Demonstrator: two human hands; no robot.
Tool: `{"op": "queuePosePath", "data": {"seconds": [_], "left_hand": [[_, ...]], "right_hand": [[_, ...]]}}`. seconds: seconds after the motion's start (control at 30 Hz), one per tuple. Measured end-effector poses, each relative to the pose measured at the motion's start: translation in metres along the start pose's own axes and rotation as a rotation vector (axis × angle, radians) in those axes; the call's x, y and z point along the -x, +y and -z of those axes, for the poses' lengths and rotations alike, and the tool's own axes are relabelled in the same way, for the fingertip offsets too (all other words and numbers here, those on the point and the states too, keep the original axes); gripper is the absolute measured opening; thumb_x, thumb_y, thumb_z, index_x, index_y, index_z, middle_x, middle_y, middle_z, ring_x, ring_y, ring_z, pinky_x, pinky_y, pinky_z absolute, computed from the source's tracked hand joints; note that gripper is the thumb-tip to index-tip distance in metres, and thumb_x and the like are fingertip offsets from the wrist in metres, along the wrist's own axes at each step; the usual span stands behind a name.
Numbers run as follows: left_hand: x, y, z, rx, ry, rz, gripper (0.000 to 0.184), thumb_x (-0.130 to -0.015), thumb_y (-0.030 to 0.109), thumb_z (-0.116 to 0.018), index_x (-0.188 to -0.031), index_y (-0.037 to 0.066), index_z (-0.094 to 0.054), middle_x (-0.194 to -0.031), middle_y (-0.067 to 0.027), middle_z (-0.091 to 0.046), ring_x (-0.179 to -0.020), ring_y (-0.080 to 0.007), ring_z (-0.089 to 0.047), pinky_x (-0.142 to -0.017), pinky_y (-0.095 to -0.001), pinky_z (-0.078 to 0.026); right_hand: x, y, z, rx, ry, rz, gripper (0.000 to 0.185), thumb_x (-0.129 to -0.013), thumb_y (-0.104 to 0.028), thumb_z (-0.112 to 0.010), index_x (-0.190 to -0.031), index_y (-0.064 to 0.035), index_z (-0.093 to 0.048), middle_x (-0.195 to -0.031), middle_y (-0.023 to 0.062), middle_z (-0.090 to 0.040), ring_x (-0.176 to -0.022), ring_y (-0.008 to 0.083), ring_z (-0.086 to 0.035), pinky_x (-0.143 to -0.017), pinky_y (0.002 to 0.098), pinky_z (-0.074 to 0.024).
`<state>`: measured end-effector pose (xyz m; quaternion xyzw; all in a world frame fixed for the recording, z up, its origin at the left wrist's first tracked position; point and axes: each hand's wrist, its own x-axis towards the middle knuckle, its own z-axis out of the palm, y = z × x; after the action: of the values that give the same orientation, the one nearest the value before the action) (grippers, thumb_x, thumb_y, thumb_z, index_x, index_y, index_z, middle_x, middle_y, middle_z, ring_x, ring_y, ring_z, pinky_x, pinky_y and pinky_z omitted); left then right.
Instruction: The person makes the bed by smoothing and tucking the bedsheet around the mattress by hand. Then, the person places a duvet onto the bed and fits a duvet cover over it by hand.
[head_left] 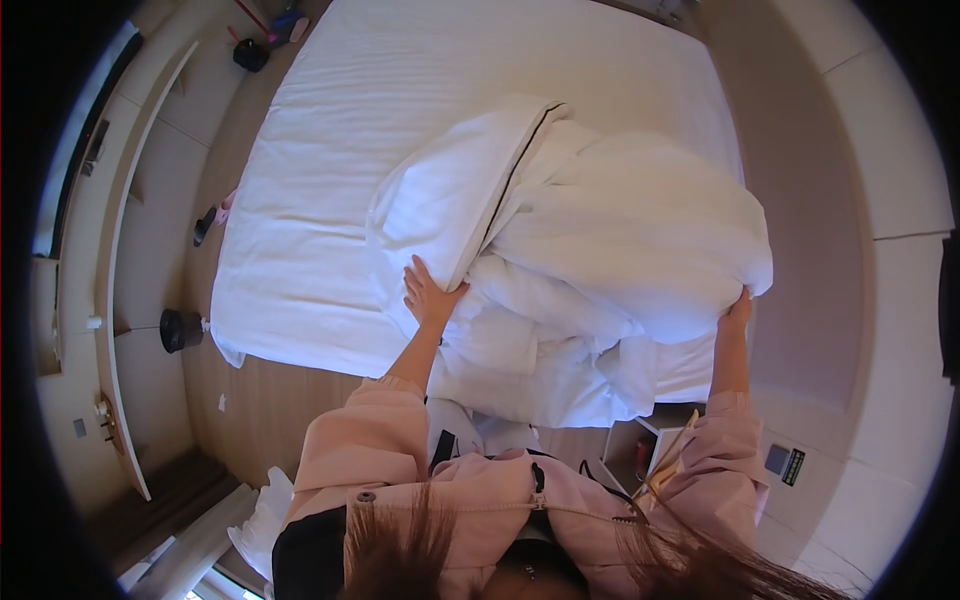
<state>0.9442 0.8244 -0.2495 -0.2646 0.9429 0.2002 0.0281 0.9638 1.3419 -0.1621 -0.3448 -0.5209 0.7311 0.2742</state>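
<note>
While the left hand (430,298) lies with its fingers spread on the white duvet (630,215), near the dark piping (515,175), the right hand (737,308) is at the duvet's bulging edge, toward 3 o'clock. Its fingers are mostly hidden by the fabric (so I cannot tell how tightly they close). The duvet sits bunched on the bed (330,130), from the middle of the view toward 1 o'clock. At 9 o'clock, a black bin (180,331) stands on the floor (270,410), just beside the bed.
</note>
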Motion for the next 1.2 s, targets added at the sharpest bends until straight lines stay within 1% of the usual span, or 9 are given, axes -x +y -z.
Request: {"op": "queuePosePath", "data": {"seconds": [0.07,0.17,0.33,0.4,0.6,0.8,0.97,1.07,1.2], "left_hand": [[-0.018,0.009,0.002,0.112,-0.315,-0.049,0.088,-0.057,0.038,-0.066,-0.127,0.012,-0.018,-0.111,-0.0188,-0.046,-0.103,-0.0299,-0.045,-0.084,-0.0437,-0.033],[-0.063,-0.002,-0.009,0.088,-0.444,-0.195,0.065,-0.061,0.032,-0.062,-0.118,0.011,-0.039,-0.092,-0.016,-0.057,-0.09,-0.0288,-0.053,-0.078,-0.0394,-0.039],[-0.158,0.014,0.01,0.371,-0.546,-0.641,0.039,-0.065,0.02,-0.06,-0.101,0.005,-0.054,-0.089,-0.0126,-0.059,-0.084,-0.0242,-0.056,-0.074,-0.0319,-0.042],[-0.216,0.031,0.021,0.584,-0.627,-0.512,0.032,-0.07,0.017,-0.054,-0.098,0.002,-0.055,-0.087,-0.0113,-0.06,-0.078,-0.0199,-0.057,-0.07,-0.0314,-0.043],[-0.291,0.141,0.118,0.898,-0.39,-0.07,0.037,-0.063,0.022,-0.061,-0.09,-0.003,-0.056,-0.081,-0.0122,-0.058,-0.069,-0.0219,-0.055,-0.061,-0.0325,-0.043],[-0.33,0.206,0.095,1.206,-0.367,-0.014,0.045,-0.06,0.024,-0.063,-0.094,-0.005,-0.053,-0.08,-0.0133,-0.057,-0.068,-0.0245,-0.055,-0.061,-0.0324,-0.043],[-0.308,0.229,0.042,1.351,-0.435,0.086,0.059,-0.065,0.027,-0.062,-0.112,-0.001,-0.039,-0.106,-0.0131,-0.048,-0.095,-0.0238,-0.048,-0.075,-0.033,-0.041],[-0.268,0.233,0.023,1.526,-0.75,0.018,0.069,-0.069,0.031,-0.06,-0.122,0.001,-0.027,-0.12,-0.0133,-0.036,-0.111,-0.0248,-0.035,-0.09,-0.0327,-0.03],[-0.202,0.213,0.008,1.14,-0.467,-0.392,0.075,-0.075,0.032,-0.055,-0.128,0.0,-0.012,-0.132,-0.0147,-0.017,-0.122,-0.0257,-0.016,-0.099,-0.0309,-0.013]], "right_hand": [[-0.001,0.01,0.015,0.042,0.044,-0.023,0.034,-0.079,-0.019,-0.048,-0.102,0.0056,-0.043,-0.097,0.0151,-0.052,-0.084,0.0245,-0.055,-0.07,0.0335,-0.0491],[0.002,0.035,0.031,0.011,0.135,-0.07,0.035,-0.079,-0.019,-0.048,-0.102,0.0067,-0.043,-0.096,0.016,-0.052,-0.082,0.0253,-0.056,-0.068,0.0341,-0.0495],[0.007,0.049,0.04,0.066,0.234,-0.081,0.037,-0.078,-0.022,-0.048,-0.101,0.0061,-0.043,-0.096,0.0168,-0.052,-0.083,0.0264,-0.055,-0.068,0.0345,-0.0491],[0.009,0.051,0.04,0.084,0.27,-0.086,0.038,-0.078,-0.023,-0.048,-0.101,0.0059,-0.043,-0.095,0.0171,-0.052,-0.083,0.0267,-0.055,-0.068,0.0342,-0.0488],[0.029,0.069,0.031,0.392,0.439,0.157,0.038,-0.078,-0.027,-0.046,-0.097,0.0058,-0.041,-0.086,0.0151,-0.051,-0.074,0.0239,-0.053,-0.063,0.0325,-0.0472],[0.061,0.062,-0.01,0.261,0.493,0.112,0.038,-0.079,-0.027,-0.044,-0.102,0.0019,-0.036,-0.09,0.015,-0.048,-0.075,0.0233,-0.053,-0.063,0.0326,-0.0476],[0.07,0.084,-0.062,-0.063,0.228,0.022,0.036,-0.083,-0.029,-0.037,-0.112,-0.0091,-0.031,-0.104,0.01,-0.043,-0.089,0.0224,-0.049,-0.07,0.0339,-0.0455],[0.065,0.099,-0.079,0.017,0.109,0.125,0.04,-0.083,-0.032,-0.037,-0.115,-0.0081,-0.03,-0.106,0.0083,-0.043,-0.095,0.021,-0.046,-0.076,0.0337,-0.0426],[0.066,0.092,-0.086,0.247,0.048,0.179,0.049,-0.081,-0.026,-0.044,-0.12,-0.0031,-0.025,-0.117,0.0125,-0.036,-0.103,0.0219,-0.04,-0.085,0.0328,-0.0356]]}}
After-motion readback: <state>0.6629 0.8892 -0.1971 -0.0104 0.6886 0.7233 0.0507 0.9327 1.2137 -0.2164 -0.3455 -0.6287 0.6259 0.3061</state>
